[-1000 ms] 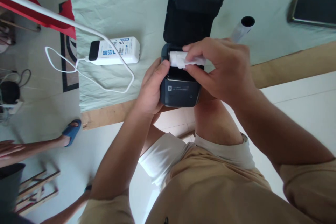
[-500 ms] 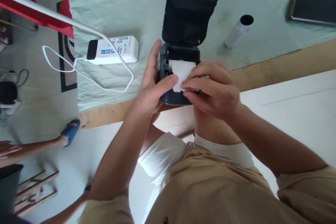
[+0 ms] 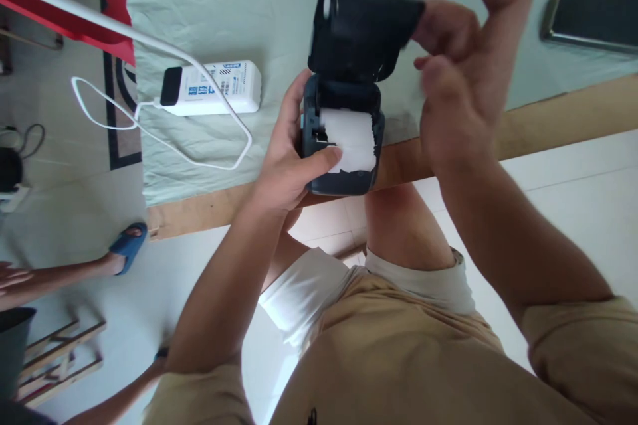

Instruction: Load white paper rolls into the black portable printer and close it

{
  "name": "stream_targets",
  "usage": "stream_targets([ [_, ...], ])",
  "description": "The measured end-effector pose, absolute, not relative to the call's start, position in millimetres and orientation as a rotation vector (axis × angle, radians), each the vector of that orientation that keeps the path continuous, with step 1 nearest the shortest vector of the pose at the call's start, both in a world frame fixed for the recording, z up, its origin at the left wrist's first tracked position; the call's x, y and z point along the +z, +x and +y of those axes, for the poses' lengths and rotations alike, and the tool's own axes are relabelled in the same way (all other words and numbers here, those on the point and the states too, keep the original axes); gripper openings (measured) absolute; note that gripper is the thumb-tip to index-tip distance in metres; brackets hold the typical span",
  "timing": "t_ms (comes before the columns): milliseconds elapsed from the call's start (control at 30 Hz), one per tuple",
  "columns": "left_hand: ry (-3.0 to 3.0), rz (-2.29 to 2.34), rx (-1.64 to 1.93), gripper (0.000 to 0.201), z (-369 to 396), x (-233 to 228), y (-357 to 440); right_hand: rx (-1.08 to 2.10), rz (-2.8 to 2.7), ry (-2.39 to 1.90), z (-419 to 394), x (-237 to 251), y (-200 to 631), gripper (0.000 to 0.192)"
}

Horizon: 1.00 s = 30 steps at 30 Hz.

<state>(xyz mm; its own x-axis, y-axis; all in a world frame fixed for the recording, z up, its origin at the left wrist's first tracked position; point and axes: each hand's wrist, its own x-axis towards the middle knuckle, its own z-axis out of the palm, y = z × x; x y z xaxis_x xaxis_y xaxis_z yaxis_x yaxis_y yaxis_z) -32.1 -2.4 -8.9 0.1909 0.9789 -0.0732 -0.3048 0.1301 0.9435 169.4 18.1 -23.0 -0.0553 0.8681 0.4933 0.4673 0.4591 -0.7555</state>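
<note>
- Head view: the left hand point(image 3: 284, 166) grips the dark label printer point(image 3: 343, 146) at the near edge of the bench point(image 3: 548, 119), its thumb pressed on the white paper roll point(image 3: 351, 139) sitting in the open bay.
- The right hand point(image 3: 463, 60), blurred, has its fingers on the far right corner of the raised lid point(image 3: 361, 30), thumb lifted free.
- A white power bank point(image 3: 212, 87) with its cable point(image 3: 149, 139) lies on the pale cloth point(image 3: 239, 0), left of the printer.

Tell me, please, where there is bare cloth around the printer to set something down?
Bare cloth lies between the power bank and the printer, and beyond the lid. It is crowded around the left hand, right hand and cable.
</note>
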Motion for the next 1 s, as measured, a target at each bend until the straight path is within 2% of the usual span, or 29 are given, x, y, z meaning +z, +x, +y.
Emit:
stream_targets([
  [100, 0.934, 0.910, 1.158, 0.081, -1.9, -9.0, -32.6, 0.435, -1.479, -1.001, 20.0, -36.4, 169.7, 0.037],
  [200, 0.898, 0.893, 1.152, 0.078, -2.2, -8.9, -32.2, 0.596, -1.563, -1.001, 14.5, -40.9, 169.4, 0.034],
  [367, 0.838, 0.916, 1.216, 0.032, -6.9, -5.3, -23.5, 0.799, -1.730, -0.958, 12.1, -37.1, 159.4, 0.044],
  [500, 0.816, 0.968, 1.233, 0.022, -8.4, -2.8, -18.6, 0.807, -1.776, -0.999, 18.1, -41.3, 156.3, 0.056],
  [700, 0.801, 0.966, 1.207, 0.018, -6.5, -4.1, -19.8, 0.780, -1.806, -1.072, 21.2, -48.1, 159.8, 0.060],
  [900, 0.721, 0.762, 1.117, 0.033, -2.1, -5.4, -25.5, 0.802, -1.779, -0.954, 21.7, -46.5, 159.3, 0.057],
  [1000, 0.680, 0.800, 1.114, 0.032, 1.3, -7.5, -27.5, 0.759, -1.700, -0.989, 22.6, -47.5, 162.3, 0.055],
])
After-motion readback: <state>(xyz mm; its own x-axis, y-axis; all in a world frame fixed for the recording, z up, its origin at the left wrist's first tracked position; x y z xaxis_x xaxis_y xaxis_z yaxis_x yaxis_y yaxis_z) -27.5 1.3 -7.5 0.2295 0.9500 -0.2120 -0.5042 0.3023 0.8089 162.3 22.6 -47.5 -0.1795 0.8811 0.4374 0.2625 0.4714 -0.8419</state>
